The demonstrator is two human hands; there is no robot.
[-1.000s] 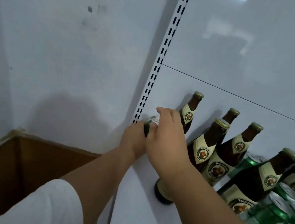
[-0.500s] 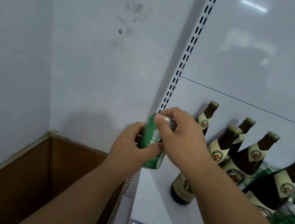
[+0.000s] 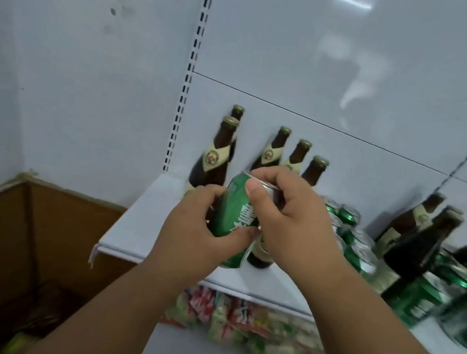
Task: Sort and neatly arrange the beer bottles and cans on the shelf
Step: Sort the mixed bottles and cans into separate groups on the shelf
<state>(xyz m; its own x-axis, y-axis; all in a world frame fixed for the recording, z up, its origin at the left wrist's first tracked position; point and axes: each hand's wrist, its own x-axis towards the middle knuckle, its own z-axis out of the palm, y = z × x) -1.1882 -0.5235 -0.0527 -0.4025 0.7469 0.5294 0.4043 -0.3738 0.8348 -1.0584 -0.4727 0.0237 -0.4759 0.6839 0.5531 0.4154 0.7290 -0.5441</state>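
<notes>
In the head view, a green aluminium beer can with white lettering point(image 3: 235, 219) is held tilted, top towards eleven o'clock, above the front edge of the white metal shelf point(image 3: 137, 225); the left hand point(image 3: 193, 230) wraps its lower body from eight o'clock, while the right hand point(image 3: 293, 224) pinches its silver top rim from three o'clock. Brown glass beer bottles with cream labels point(image 3: 214, 158) stand at twelve o'clock behind the can, and more green cans point(image 3: 356, 244) and bottles crowd the shelf at three o'clock, partly blurred. A brown cardboard box point(image 3: 37, 244) sits at eight o'clock beside the shelf, and colourful snack packets point(image 3: 242, 318) lie on the level below.

Cans point(image 3: 424, 301) at right are motion-blurred; the hands hide 3 bottles' point(image 3: 296, 157) lower halves.
</notes>
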